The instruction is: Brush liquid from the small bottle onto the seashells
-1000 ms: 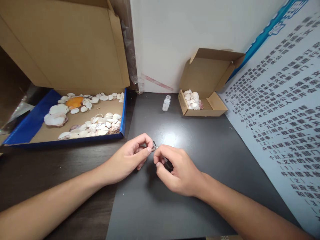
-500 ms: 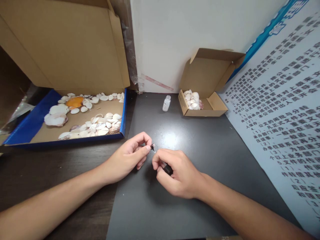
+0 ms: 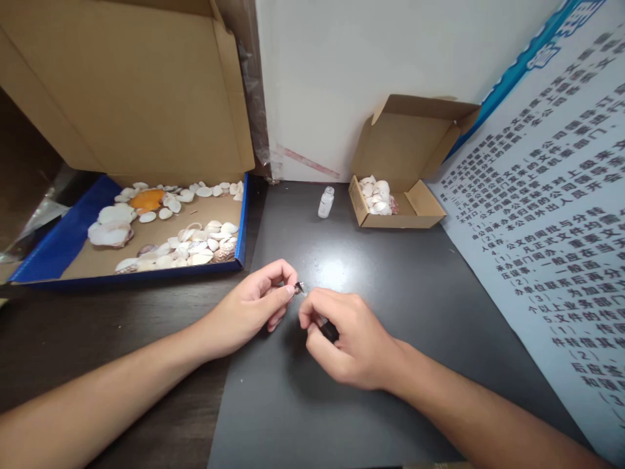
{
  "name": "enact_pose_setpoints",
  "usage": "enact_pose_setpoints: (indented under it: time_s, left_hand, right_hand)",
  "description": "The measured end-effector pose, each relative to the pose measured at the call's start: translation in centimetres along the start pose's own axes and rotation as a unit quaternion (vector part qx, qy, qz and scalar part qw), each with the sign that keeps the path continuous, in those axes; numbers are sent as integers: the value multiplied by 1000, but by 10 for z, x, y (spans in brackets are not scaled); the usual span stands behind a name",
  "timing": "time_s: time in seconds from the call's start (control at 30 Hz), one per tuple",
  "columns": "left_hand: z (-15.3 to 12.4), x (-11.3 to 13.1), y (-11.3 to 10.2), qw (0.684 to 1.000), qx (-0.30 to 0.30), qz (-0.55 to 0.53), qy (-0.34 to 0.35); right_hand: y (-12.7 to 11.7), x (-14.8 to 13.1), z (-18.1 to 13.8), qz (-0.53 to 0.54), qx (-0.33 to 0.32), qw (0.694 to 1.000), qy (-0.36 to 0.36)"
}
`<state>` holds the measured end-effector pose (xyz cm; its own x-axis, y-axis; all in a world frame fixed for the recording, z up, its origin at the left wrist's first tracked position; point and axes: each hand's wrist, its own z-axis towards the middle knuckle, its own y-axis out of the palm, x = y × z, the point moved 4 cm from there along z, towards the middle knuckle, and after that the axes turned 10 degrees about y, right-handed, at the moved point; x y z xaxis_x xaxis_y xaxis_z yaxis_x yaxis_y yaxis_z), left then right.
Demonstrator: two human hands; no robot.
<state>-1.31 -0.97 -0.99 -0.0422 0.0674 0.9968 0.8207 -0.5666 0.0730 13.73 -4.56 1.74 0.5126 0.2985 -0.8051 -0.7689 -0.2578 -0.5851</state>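
Between the thumb and fingertips of my left hand (image 3: 261, 301) is a small dark piece (image 3: 299, 287), partly hidden, perhaps a little shell. My right hand (image 3: 349, 339) is closed around a black cap (image 3: 329, 331) with a thin clear stem, most of it covered by the fingers. The stem's tip points at the dark piece; whether they touch I cannot tell. Both hands are just above the dark grey mat (image 3: 273, 410). Beyond them a small clear bottle (image 3: 325, 203) with a whitish label stands upright, its neck uncapped.
At the left lies an open blue-edged cardboard box (image 3: 241, 228) holding white shells (image 3: 200, 247) and an orange shell (image 3: 146, 200). A smaller open cardboard box (image 3: 400, 220) with white shells (image 3: 375, 195) stands at the back right. A printed sheet (image 3: 551, 215) borders the right side.
The dark piece seems turned slightly in my left fingers. Both hands keep almost the same position, and the view has shifted very slightly.
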Motion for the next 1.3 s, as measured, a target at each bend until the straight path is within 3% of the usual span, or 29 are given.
enact_pose_setpoints:
  time_s: [0.13,0.27,0.4,0.53,0.67,0.73,0.83,1.0,1.17,1.3]
  left_hand:
    - [0,-1,0,1000,1,-7,-5]
    - [0,0,0,1000,0,-6,-3]
    - [-1,0,1,1000,3,-5,-1]
    - [1,2,1,1000,3,-20,1]
    - [3,3,0,997,19,-72,-18]
    - [4,3,0,994,32,-102,-31]
    - [4,4,1,989,39,-135,-41]
    - [3,5,3,985,30,-162,-41]
    - [3,5,3,985,35,-163,-43]
    - [3,6,4,985,39,-161,-52]
  right_hand:
    - [-4,4,1,-17,46,998,41]
    - [-1,1,1,3,12,1000,-6]
    - [-4,5,1,-9,41,999,28]
    - [-1,0,0,12,12,999,-31]
    - [-1,5,1,-13,27,999,10]
    - [-2,3,1,-5,38,999,-7]
    - [2,1,1,3,-2,999,-36]
    - [0,5,0,-22,21,999,21]
    - [1,2,0,-10,-7,1000,-25]
    - [-3,6,2,-28,36,999,17]
